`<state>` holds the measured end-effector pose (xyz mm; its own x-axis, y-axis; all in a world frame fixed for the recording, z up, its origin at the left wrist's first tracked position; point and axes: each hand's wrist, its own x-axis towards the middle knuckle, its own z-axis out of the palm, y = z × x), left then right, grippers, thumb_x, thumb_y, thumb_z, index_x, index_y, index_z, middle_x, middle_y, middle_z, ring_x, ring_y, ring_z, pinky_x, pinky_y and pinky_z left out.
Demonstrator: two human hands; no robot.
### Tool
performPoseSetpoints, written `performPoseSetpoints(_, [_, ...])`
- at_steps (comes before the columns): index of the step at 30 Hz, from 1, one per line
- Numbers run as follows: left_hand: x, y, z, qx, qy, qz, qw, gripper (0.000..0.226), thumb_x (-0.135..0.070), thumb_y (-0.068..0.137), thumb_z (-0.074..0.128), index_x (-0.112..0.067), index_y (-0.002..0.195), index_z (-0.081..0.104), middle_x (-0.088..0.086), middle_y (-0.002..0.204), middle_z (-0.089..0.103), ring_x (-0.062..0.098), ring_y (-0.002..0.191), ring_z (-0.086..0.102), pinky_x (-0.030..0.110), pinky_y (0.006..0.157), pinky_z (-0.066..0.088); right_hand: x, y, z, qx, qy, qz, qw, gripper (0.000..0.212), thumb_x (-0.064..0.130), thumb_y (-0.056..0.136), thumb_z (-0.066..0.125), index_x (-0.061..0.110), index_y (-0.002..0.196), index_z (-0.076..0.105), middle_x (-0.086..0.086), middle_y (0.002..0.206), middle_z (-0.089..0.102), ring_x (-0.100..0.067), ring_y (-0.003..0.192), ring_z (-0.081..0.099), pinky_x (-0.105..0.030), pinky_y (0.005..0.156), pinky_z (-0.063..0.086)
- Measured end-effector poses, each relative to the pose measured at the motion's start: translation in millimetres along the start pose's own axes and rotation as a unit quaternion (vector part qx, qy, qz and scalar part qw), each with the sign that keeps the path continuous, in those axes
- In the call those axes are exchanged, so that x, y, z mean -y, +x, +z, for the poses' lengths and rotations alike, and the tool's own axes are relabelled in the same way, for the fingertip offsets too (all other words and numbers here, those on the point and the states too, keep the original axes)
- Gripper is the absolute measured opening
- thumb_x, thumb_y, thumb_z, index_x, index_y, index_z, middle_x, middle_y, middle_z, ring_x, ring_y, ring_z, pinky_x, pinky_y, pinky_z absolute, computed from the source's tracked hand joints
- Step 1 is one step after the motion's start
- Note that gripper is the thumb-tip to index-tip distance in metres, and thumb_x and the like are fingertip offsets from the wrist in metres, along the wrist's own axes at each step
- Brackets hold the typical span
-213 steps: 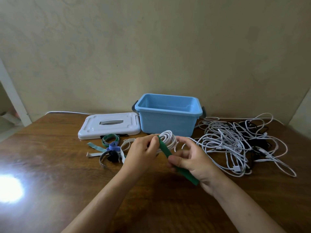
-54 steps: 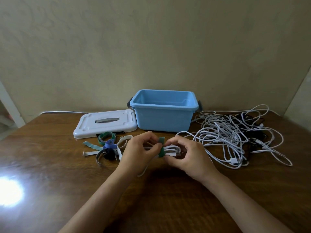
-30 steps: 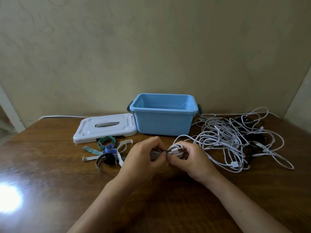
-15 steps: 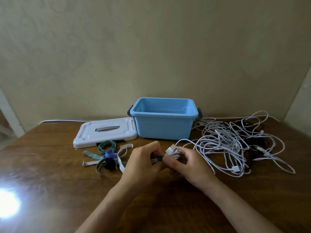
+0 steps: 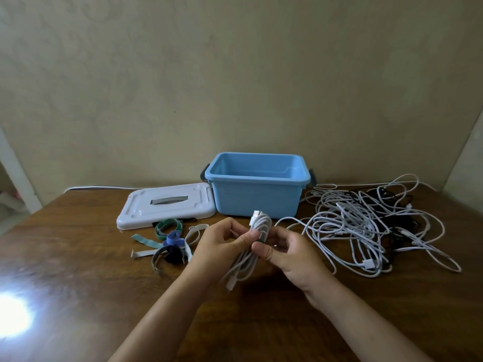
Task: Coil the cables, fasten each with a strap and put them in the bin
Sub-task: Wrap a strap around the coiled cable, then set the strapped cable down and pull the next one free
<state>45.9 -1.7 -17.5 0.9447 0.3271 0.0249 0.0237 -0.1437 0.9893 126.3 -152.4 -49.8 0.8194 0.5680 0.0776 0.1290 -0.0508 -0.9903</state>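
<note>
Your left hand (image 5: 222,244) and right hand (image 5: 287,253) together pinch one coiled white cable (image 5: 251,246) above the surface (image 5: 78,257), before one open blue bin (image 5: 257,190); one white lid (image 5: 167,207) lies left.

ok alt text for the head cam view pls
Both hands, left and right, hold a coiled white cable bound by a green strap above a wooden table, before an open blue bin. Loose cables lie right.
</note>
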Motion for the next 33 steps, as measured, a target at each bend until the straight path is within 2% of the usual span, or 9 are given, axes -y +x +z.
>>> performPoseSetpoints(3, [-2.0, 2.8, -2.7, -0.006, -0.007, 0.021, 1.000, 0.030, -0.034, 0.084, 0.073, -0.007, 0.096, 0.066, 0.010, 0.090, 0.075, 0.021, 0.079, 0.075, 0.032, 0.068, 0.061, 4.9, 8.2, 2.7, -0.013, 0.015, 0.004, 1.000, 0.038, 0.031, 0.076, 0.086, 0.023, 0.110, 0.072, 0.003, 0.104, 0.078, -0.014, 0.104, 0.073, -0.042, 0.097, 0.058])
performPoseSetpoints(8, [5.5, 16.7, -26.4, -0.088, 0.182, 0.120, 0.972, 0.006, -0.026, 0.093, 0.069, -0.029, 0.098, 0.068, -0.010, 0.090, 0.072, -0.004, 0.083, 0.068, 0.016, 0.066, 0.056, 9.6, 42.7, 8.8, -0.021, 0.028, 0.058, 0.998, 0.029, 0.023, 0.084, 0.084, 0.015, 0.109, 0.072, -0.002, 0.104, 0.078, -0.019, 0.099, 0.075, -0.045, 0.096, 0.059])
performPoseSetpoints(11, [9.4, 21.5, -41.8, -0.124, 0.242, 0.138, 0.952, 0.012, -0.026, 0.093, 0.069, -0.030, 0.105, 0.067, -0.015, 0.094, 0.070, -0.003, 0.087, 0.066, 0.014, 0.068, 0.053, 10.2, 69.6, 18.3, -0.006, -0.007, 0.102, 0.995, 0.023, 0.026, 0.088, 0.080, 0.013, 0.106, 0.072, -0.004, 0.099, 0.079, -0.022, 0.093, 0.077, -0.047, 0.096, 0.058])
performPoseSetpoints(15, [12.8, 23.5, -53.8, -0.133, 0.275, 0.132, 0.943, 0.012, -0.025, 0.095, 0.067, -0.032, 0.104, 0.066, -0.017, 0.095, 0.067, -0.001, 0.090, 0.064, 0.009, 0.066, 0.048, 1.4, 100.5, 36.6, -0.013, -0.045, 0.145, 0.988, 0.009, 0.020, 0.087, 0.080, 0.013, 0.087, 0.075, -0.009, 0.088, 0.079, -0.026, 0.089, 0.076, -0.050, 0.094, 0.059])
performPoseSetpoints(18, [15.6, 25.3, -56.0, -0.129, 0.288, 0.128, 0.940, 0.011, -0.027, 0.096, 0.066, -0.031, 0.105, 0.068, -0.016, 0.094, 0.069, 0.001, 0.089, 0.065, 0.014, 0.070, 0.051, -1.0, 111.7, 44.4, -0.019, -0.075, 0.168, 0.983, 0.007, 0.013, 0.081, 0.081, 0.013, 0.083, 0.074, -0.012, 0.087, 0.078, -0.027, 0.088, 0.076, -0.048, 0.092, 0.060])
performPoseSetpoints(23, [16.8, 25.4, -50.6, -0.085, 0.309, 0.134, 0.938, 0.014, -0.028, 0.095, 0.064, -0.035, 0.106, 0.070, -0.019, 0.090, 0.069, -0.005, 0.085, 0.063, 0.020, 0.077, 0.056, -1.5, 113.4, 44.5, -0.042, -0.159, 0.114, 0.980, 0.010, 0.025, 0.084, 0.074, 0.021, 0.074, 0.072, 0.002, 0.081, 0.073, -0.024, 0.096, 0.071, -0.040, 0.095, 0.057])
performPoseSetpoints(26, [16.5, 25.3, -47.4, -0.065, 0.303, 0.144, 0.940, 0.017, -0.026, 0.095, 0.065, -0.034, 0.110, 0.070, -0.020, 0.092, 0.070, -0.007, 0.089, 0.063, 0.018, 0.080, 0.055, 5.3, 107.7, 35.3, -0.038, -0.211, 0.077, 0.974, 0.012, 0.030, 0.090, 0.068, 0.020, 0.086, 0.075, 0.000, 0.087, 0.075, -0.024, 0.096, 0.070, -0.042, 0.095, 0.056])
performPoseSetpoints(29, [13.6, 23.3, -44.4, -0.057, 0.299, 0.159, 0.939, 0.019, -0.026, 0.096, 0.065, -0.037, 0.111, 0.068, -0.020, 0.093, 0.069, -0.009, 0.092, 0.062, 0.014, 0.078, 0.052, 17.8, 96.5, 17.5, -0.038, -0.253, 0.029, 0.966, 0.007, 0.029, 0.092, 0.066, 0.031, 0.087, 0.070, 0.007, 0.098, 0.073, -0.018, 0.100, 0.069, -0.041, 0.093, 0.057])
performPoseSetpoints(33, [9.9, 19.3, -42.7, -0.050, 0.314, 0.176, 0.932, 0.021, -0.027, 0.095, 0.067, -0.038, 0.113, 0.066, -0.020, 0.094, 0.069, -0.005, 0.090, 0.064, 0.015, 0.078, 0.053, 41.7, 67.8, -11.2, -0.041, -0.340, -0.042, 0.938, 0.017, 0.024, 0.097, 0.064, 0.031, 0.111, 0.071, 0.011, 0.107, 0.070, -0.008, 0.100, 0.065, -0.025, 0.082, 0.049])
